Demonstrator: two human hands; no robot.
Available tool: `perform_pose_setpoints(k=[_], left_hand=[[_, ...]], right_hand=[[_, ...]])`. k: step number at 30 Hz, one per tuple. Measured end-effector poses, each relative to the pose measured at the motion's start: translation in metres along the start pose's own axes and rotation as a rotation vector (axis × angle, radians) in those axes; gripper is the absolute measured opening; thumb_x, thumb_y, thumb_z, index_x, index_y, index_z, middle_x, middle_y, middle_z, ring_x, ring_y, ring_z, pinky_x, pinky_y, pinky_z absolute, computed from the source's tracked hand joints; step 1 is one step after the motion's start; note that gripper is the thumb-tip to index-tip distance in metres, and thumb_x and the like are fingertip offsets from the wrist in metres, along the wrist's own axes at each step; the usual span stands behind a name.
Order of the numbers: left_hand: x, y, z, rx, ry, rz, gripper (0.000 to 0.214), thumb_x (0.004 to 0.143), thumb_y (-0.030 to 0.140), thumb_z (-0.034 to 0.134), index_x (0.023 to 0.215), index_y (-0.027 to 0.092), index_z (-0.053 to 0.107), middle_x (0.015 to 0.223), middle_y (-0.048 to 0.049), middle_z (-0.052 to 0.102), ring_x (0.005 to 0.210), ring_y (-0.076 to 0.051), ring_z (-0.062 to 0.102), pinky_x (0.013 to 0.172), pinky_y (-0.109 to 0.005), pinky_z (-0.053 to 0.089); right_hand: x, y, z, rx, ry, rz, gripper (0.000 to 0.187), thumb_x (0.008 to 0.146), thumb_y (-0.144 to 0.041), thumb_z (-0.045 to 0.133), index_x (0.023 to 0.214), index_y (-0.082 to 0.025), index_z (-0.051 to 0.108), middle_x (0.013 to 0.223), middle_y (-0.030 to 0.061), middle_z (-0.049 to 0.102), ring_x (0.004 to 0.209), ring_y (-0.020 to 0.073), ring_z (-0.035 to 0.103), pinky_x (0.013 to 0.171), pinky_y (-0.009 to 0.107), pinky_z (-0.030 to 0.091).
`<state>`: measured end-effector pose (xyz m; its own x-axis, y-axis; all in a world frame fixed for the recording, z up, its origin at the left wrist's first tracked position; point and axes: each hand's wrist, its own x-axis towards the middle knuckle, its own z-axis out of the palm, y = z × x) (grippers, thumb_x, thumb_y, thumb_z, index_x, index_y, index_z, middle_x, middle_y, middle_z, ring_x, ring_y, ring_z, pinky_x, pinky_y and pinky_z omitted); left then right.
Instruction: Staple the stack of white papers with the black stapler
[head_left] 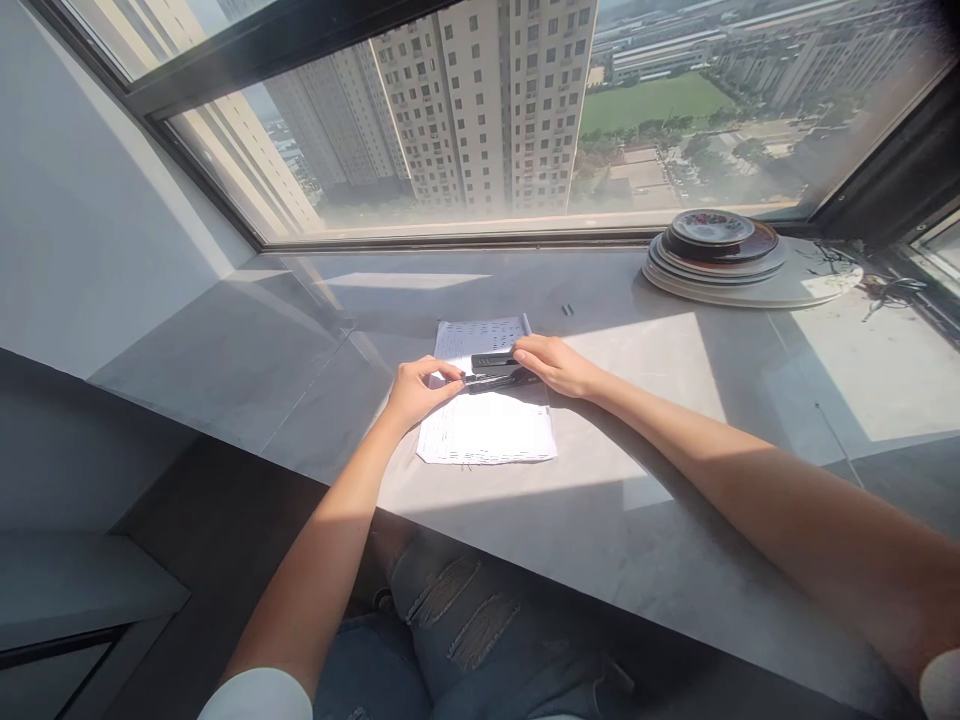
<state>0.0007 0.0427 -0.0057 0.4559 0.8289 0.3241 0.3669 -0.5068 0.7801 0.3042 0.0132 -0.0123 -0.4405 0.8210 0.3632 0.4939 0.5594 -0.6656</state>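
A black stapler is held over the papers, its top arm raised apart from the lower part. My right hand is closed around the stapler's rear end. At the front end, my left hand pinches thumb and fingers together at the tip of the stapler's inner part; anything small between them cannot be made out. Beneath lies a stack of printed white papers, partly covered by the stapler and my hands. Two small strips that look like staples lie behind my right hand.
The grey stone sill runs below a large window. At the back right stands a stack of plates, with dark wire-like bits beside it. A white wall closes off the left side. My legs are under the sill's front edge.
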Motion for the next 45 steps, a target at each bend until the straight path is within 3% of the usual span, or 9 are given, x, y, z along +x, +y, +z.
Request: perform_pose_setpoints(k=[7, 12, 19, 23, 30, 37, 41, 43, 45], left_hand=[[0.000, -0.002, -0.001, 0.035, -0.027, 0.028, 0.005, 0.085, 0.032, 0.085, 0.085, 0.027, 0.084, 0.096, -0.0047, 0.082, 0.091, -0.023, 0.071, 0.081, -0.038, 0.056], [-0.002, -0.006, -0.015, 0.028, -0.110, 0.087, 0.009, 0.089, 0.036, 0.083, 0.088, 0.027, 0.085, 0.099, -0.0054, 0.083, 0.095, -0.024, 0.074, 0.085, -0.039, 0.058], [-0.006, -0.018, -0.025, -0.035, -0.120, -0.044, 0.018, 0.087, 0.038, 0.082, 0.099, 0.026, 0.086, 0.104, -0.0063, 0.083, 0.100, -0.026, 0.077, 0.097, -0.042, 0.059], [0.002, -0.020, -0.016, 0.061, -0.074, -0.027, 0.013, 0.085, 0.035, 0.083, 0.095, 0.026, 0.082, 0.099, -0.0034, 0.083, 0.097, -0.026, 0.075, 0.097, -0.043, 0.055], [0.023, -0.007, 0.015, 0.380, -0.157, 0.113, 0.025, 0.093, 0.012, 0.069, 0.112, 0.028, 0.066, 0.110, -0.0001, 0.077, 0.097, -0.022, 0.069, 0.096, -0.038, 0.044], [0.021, -0.004, 0.026, 0.422, -0.147, 0.071, 0.024, 0.094, 0.015, 0.074, 0.111, 0.026, 0.061, 0.106, -0.0018, 0.071, 0.095, -0.024, 0.068, 0.094, -0.039, 0.043], [0.011, 0.001, 0.013, 0.379, -0.014, 0.067, 0.018, 0.094, 0.024, 0.078, 0.105, 0.026, 0.063, 0.104, -0.0027, 0.073, 0.097, -0.024, 0.068, 0.093, -0.040, 0.048], [0.001, 0.019, 0.005, 0.356, 0.170, 0.116, 0.007, 0.098, 0.027, 0.072, 0.100, 0.025, 0.066, 0.100, -0.0035, 0.073, 0.095, -0.023, 0.068, 0.090, -0.039, 0.051], [-0.017, 0.053, -0.002, 0.303, 0.394, 0.205, 0.010, 0.104, 0.030, 0.063, 0.097, 0.025, 0.068, 0.096, -0.0039, 0.073, 0.093, -0.022, 0.070, 0.087, -0.038, 0.055]], right_hand=[[-0.001, 0.002, 0.000, 0.003, -0.008, 0.005, 0.049, 0.114, -0.060, 0.033, 0.081, -0.024, 0.043, 0.082, 0.0044, 0.057, 0.080, 0.0236, 0.050, 0.077, 0.037, 0.038], [-0.001, 0.001, 0.000, 0.001, -0.014, 0.000, 0.048, 0.114, -0.058, 0.033, 0.081, -0.024, 0.041, 0.081, 0.0039, 0.055, 0.080, 0.0230, 0.049, 0.078, 0.037, 0.038], [-0.001, -0.001, -0.001, -0.025, -0.009, 0.003, 0.047, 0.111, -0.059, 0.040, 0.079, -0.024, 0.042, 0.079, 0.0025, 0.054, 0.077, 0.0218, 0.048, 0.075, 0.036, 0.037], [-0.001, 0.004, 0.000, -0.047, -0.023, -0.036, 0.043, 0.106, -0.059, 0.054, 0.083, -0.024, 0.046, 0.083, 0.0032, 0.057, 0.082, 0.0228, 0.051, 0.075, 0.035, 0.038], [0.000, 0.009, 0.005, -0.067, -0.018, -0.034, 0.039, 0.104, -0.057, 0.057, 0.087, -0.024, 0.048, 0.085, 0.0040, 0.057, 0.081, 0.0226, 0.052, 0.073, 0.033, 0.039], [0.000, 0.010, 0.006, -0.052, -0.018, -0.039, 0.041, 0.104, -0.061, 0.058, 0.091, -0.022, 0.054, 0.086, 0.0042, 0.058, 0.077, 0.0214, 0.053, 0.073, 0.034, 0.041], [-0.002, 0.003, 0.001, -0.035, -0.029, -0.114, 0.041, 0.106, -0.061, 0.057, 0.115, -0.021, 0.063, 0.104, 0.0102, 0.068, 0.096, 0.0271, 0.061, 0.085, 0.039, 0.048], [-0.004, 0.001, 0.000, -0.035, 0.005, -0.134, 0.040, 0.107, -0.058, 0.057, 0.122, -0.022, 0.064, 0.110, 0.0117, 0.070, 0.101, 0.0284, 0.063, 0.089, 0.041, 0.050], [-0.005, 0.000, 0.000, -0.055, 0.044, -0.141, 0.038, 0.108, -0.055, 0.056, 0.125, -0.022, 0.065, 0.112, 0.0124, 0.070, 0.101, 0.0289, 0.064, 0.089, 0.043, 0.052]])
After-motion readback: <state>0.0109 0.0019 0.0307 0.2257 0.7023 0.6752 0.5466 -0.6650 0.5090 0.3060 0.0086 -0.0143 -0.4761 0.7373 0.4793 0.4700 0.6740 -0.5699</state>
